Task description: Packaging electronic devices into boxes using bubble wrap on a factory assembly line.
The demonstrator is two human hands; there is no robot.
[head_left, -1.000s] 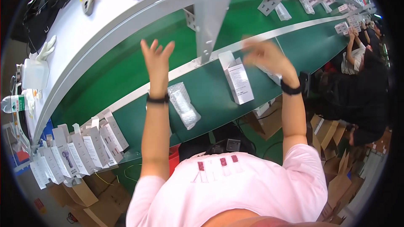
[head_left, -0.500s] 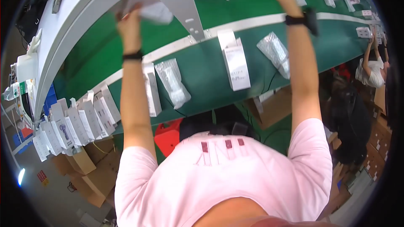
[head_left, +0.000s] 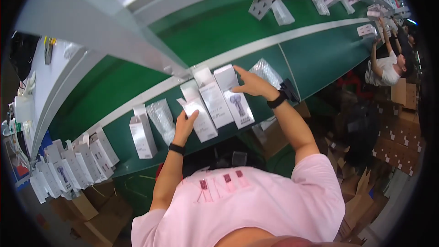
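Observation:
Three upright-looking white boxes with raised end flaps lie side by side before me. My left hand (head_left: 185, 126) grips the left white box (head_left: 202, 121), its thumb across the front. My right hand (head_left: 254, 85) holds the right white box (head_left: 239, 108), which bears a purple picture of a handheld device, with fingers at its upper end. Between them is the middle white box (head_left: 216, 104), touched by neither hand as far as I can see. A bubble-wrapped item (head_left: 266, 73) rests beyond my right hand. Another bubble-wrapped item (head_left: 161, 118) lies left of my left hand, beside a further white box (head_left: 143, 138).
A row of open white boxes (head_left: 75, 167) stands at the left end of the green bench (head_left: 315, 61). Past the pale rail (head_left: 247, 49) runs a green belt (head_left: 201, 27) carrying a box (head_left: 264, 3) and wrapped items. A grey post (head_left: 119, 32) rises at left. Another person (head_left: 386, 66) works far right.
Both hands have come back from over the belt to the bench. A white box now sits on each side of the middle one, each under a hand. The view has shifted.

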